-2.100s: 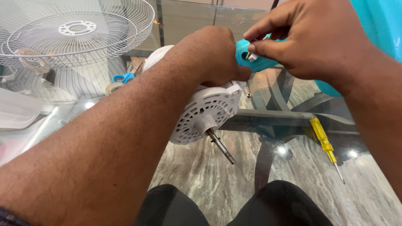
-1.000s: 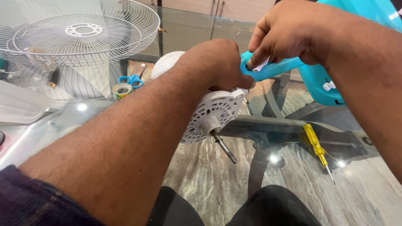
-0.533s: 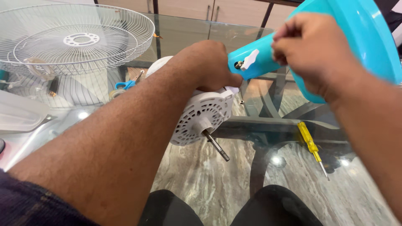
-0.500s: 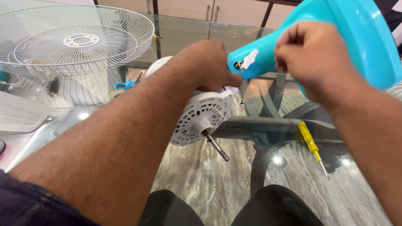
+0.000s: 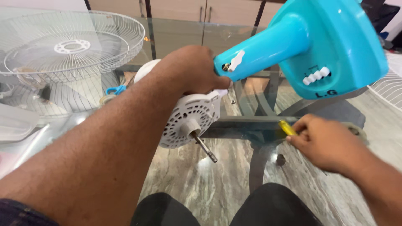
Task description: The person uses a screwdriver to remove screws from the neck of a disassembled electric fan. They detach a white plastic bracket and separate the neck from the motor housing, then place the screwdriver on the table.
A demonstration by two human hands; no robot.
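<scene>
On a glass table (image 5: 176,33), the left hand (image 5: 190,69) grips a white fan motor (image 5: 190,121) at centre, fingers wrapped tight, shaft pointing to 5 o'clock. At 4 o'clock, the right hand (image 5: 328,142) closes its fingertips on a yellow screwdriver (image 5: 287,127). A blue fan stand (image 5: 310,46) fills 1 o'clock; a wire guard (image 5: 69,48) lies at 10.
</scene>
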